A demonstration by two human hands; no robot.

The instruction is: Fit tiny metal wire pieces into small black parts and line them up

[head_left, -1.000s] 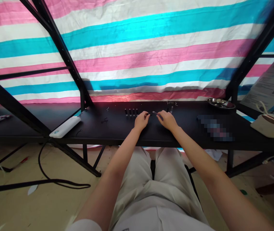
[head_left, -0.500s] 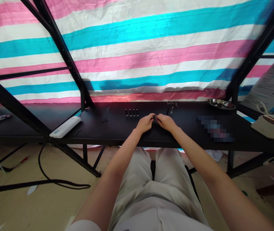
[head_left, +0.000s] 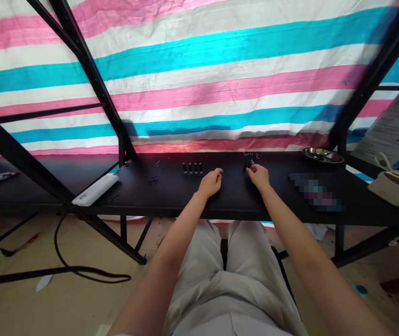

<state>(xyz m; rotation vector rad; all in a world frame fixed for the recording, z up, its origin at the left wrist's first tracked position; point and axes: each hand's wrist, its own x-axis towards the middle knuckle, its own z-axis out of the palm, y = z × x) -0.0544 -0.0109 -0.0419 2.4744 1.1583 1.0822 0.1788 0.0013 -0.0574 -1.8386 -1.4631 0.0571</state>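
Note:
My left hand (head_left: pixel 210 182) rests on the black table (head_left: pixel 227 198) with its fingers curled in; whatever is in them is hidden. A row of several small black upright pieces (head_left: pixel 191 168) stands just to its far left. My right hand (head_left: pixel 260 175) reaches toward the far right, and its pinched fingertips touch a cluster of small dark and silvery pieces (head_left: pixel 250 163). What the fingertips grip is too small to make out.
A metal dish (head_left: pixel 322 155) sits at the table's far right, with a blurred patch (head_left: pixel 315 191) in front of it. A white flat device (head_left: pixel 96 189) lies on the left and a pale pouch with a cord (head_left: pixel 394 183) at the right edge. Black frame struts and a floor cable (head_left: pixel 80 270) are also in view.
My hands were together at the table's middle, holding a small dark piece. They have parted: the right hand moved right and away to the cluster, and the left stayed curled in place.

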